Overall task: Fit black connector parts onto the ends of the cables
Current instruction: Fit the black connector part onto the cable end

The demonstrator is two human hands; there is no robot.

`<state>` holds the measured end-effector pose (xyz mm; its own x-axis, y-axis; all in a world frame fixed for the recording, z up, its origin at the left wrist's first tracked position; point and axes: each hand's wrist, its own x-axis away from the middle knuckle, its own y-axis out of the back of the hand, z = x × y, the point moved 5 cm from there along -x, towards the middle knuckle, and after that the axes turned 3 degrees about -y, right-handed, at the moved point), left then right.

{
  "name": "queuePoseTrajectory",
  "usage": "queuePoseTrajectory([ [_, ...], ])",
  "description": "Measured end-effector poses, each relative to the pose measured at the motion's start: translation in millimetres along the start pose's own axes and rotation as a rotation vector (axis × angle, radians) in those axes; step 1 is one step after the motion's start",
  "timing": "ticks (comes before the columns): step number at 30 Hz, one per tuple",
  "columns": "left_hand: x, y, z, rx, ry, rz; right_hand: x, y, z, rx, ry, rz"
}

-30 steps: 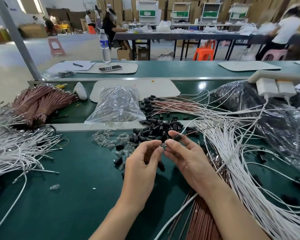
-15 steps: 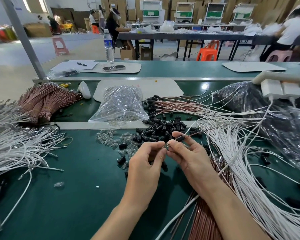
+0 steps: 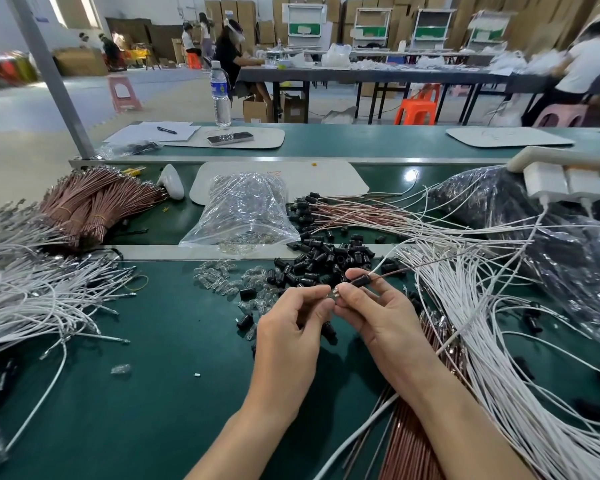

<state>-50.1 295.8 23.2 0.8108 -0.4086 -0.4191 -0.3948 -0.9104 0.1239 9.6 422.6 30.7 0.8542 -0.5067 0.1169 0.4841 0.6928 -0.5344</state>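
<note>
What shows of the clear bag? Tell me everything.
The clear bag is crinkled, glossy plastic, slumped in a mound on the green bench. Small clear parts sit inside along its near edge. Its far side overlaps a white mat; black connectors lie by its right corner.

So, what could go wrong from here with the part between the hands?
1. The right hand only pinches the black connector; it could slip into the pile of loose connectors.
2. The left hand pinches the small metal tips; a crooked push may bend them.
3. The held cables run over the loose white cables and may snag.
</note>
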Motion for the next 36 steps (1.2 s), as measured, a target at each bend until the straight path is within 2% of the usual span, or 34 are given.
queuePoseTrajectory([
  [12, 0, -1, -2, 0.073, 0.024, -0.013, 0, -1, -2, 0.011, -0.001, 0.057],
  [15, 0, -2, -3, -0.008, -0.010, 0.011, -2, 1, -3, -0.004, -0.011, 0.048],
  [22, 1, 1, -16, -0.343, -0.231, 0.041, -4, 6, -4, 0.005, -0.058, 0.032],
  [36, 2, 3, -18, -0.376, -0.212, 0.039, -3, 1, -10, -0.065, -0.153, 0.139],
])
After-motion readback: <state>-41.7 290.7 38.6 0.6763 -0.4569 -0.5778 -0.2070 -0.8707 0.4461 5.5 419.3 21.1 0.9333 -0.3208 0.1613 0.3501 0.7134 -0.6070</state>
